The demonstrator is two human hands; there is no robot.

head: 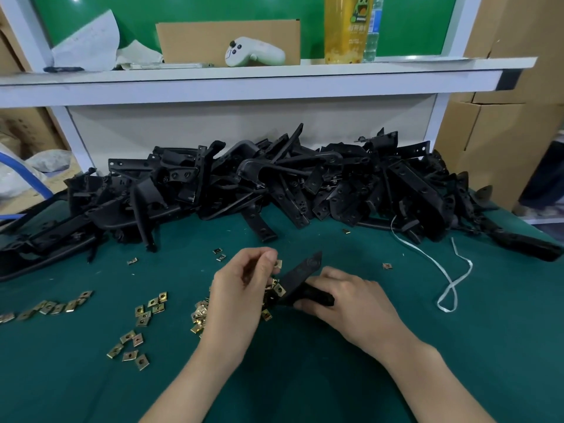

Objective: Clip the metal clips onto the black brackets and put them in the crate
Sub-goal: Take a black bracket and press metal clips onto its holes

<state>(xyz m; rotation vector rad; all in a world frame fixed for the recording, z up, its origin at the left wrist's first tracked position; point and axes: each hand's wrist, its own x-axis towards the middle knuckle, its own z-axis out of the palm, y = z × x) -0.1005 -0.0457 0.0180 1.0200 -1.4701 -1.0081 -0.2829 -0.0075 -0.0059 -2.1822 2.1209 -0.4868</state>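
My right hand (345, 300) grips a black bracket (300, 274) just above the green table, its flat end pointing up and away. One brass metal clip (279, 289) sits on the bracket's lower left edge. My left hand (244, 288) pinches another metal clip (278, 264) between thumb and fingers, right beside the bracket's left edge. A heap of loose clips (200, 314) lies under my left hand. More clips (134, 343) are scattered to the left. No crate is in view.
A long pile of black brackets (274, 184) runs across the back of the green table (335, 377). A white cord (448, 276) lies at the right. Above, a white shelf (244, 71) carries a game controller (253, 53), cardboard and a yellow bottle (345, 29). Cardboard boxes (503, 117) stand right.
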